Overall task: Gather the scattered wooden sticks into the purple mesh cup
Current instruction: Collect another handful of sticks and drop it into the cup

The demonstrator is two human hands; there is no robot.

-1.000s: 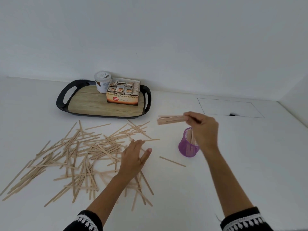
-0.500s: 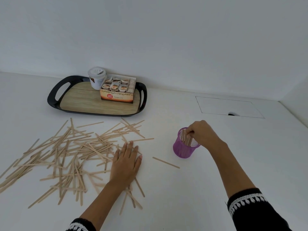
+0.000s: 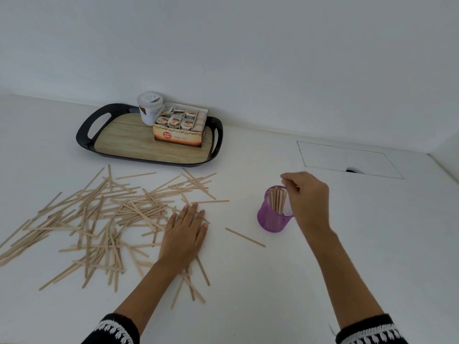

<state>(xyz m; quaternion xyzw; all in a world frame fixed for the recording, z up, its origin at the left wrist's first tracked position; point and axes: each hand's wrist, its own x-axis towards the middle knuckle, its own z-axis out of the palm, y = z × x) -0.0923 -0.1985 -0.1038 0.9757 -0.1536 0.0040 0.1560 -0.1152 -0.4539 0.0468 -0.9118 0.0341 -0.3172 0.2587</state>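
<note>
A wide scatter of thin wooden sticks [image 3: 104, 219] covers the left half of the white table. My left hand [image 3: 185, 232] lies flat, fingers spread, on the pile's right edge. The purple mesh cup [image 3: 272, 217] stands right of centre with several sticks upright inside it. My right hand [image 3: 306, 194] hovers just above and to the right of the cup's rim, fingers loosely curled, holding nothing I can see. One lone stick [image 3: 244, 237] lies between my left hand and the cup.
A black tray with a wood-look base [image 3: 124, 142] sits at the back left, carrying a white lidded tub [image 3: 150, 108] and a box of tea bags [image 3: 180, 129]. A rectangular hatch outline [image 3: 347, 157] marks the table at the back right. White wall behind.
My right hand carried a bundle of sticks to the cup, lowered them in, and has now lifted off them. My left hand flattened onto the pile.
</note>
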